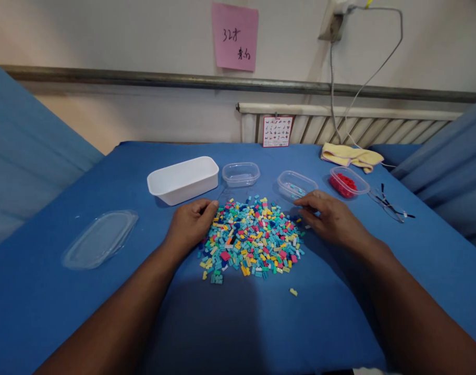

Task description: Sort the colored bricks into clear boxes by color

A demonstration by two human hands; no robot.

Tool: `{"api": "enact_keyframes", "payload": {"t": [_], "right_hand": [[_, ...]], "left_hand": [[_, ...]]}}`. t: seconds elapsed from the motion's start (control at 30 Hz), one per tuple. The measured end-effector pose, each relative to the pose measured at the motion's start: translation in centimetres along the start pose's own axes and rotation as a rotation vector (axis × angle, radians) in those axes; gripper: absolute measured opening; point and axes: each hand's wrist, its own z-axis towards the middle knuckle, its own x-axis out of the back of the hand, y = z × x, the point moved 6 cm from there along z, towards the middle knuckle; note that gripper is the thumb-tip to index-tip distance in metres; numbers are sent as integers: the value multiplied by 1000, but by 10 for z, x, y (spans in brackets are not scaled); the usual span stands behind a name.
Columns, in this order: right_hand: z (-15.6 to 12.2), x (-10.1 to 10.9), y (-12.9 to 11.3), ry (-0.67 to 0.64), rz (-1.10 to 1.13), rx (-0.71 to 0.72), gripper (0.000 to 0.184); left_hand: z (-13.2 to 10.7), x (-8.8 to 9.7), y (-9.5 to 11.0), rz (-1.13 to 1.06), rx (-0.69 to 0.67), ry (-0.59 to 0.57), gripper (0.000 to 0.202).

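A loose pile of small colourful toy building bricks (253,237) lies in the middle of the blue-covered table, mostly turquoise, yellow and pink. My left hand (191,223) rests at the pile's left edge, its fingers curled and the thumb against the index finger; whatever they may hold is hidden. Above the pile's right edge is my right hand (331,216), thumb and index finger slightly apart with nothing visible between them. Its fingertips are at the near rim of a clear plastic container (297,183) with several light blue bricks inside.
Behind the pile stand a white tub (183,179) and another clear container (241,174). A container of red bricks (344,185), glasses (392,204) and a yellow cloth (351,155) lie at right. A clear lid (100,239) lies left; one yellow brick (293,292) sits in front.
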Motion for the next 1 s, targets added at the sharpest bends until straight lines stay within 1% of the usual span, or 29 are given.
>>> {"api": "enact_keyframes", "payload": {"t": [0.07, 0.13, 0.23, 0.3, 0.43, 0.5, 0.63, 0.7, 0.87, 1.0], "right_hand": [[-1, 6, 5, -17, 9, -10, 20], [-2, 8, 10, -68, -17, -16, 15], [-4, 11, 17, -105, -84, -28, 14], [-4, 11, 16, -137, -89, -20, 15], [-5, 0, 2, -267, 31, 21, 17], [-6, -6, -5, -307, 81, 40, 17], [-9, -15, -8, -379, 86, 53, 22], [-11, -16, -5, -408, 80, 28, 22], [-13, -14, 5, -483, 91, -116, 15], [-14, -13, 8, -506, 102, -151, 16]], "left_hand": [[0, 0, -1, 4, -3, -1, 47], [1, -1, -1, 11, -7, -7, 47], [1, -1, -2, 24, -11, -15, 48], [2, -1, -2, 29, -12, -19, 49], [3, -1, -4, 24, -20, -26, 48], [2, -1, -3, 21, -18, -24, 48], [2, -1, -1, 25, 0, -26, 48], [1, -1, 0, 26, -1, -29, 48], [1, -1, 0, 21, 2, -27, 48], [1, -2, -1, 30, 5, -26, 48]]}}
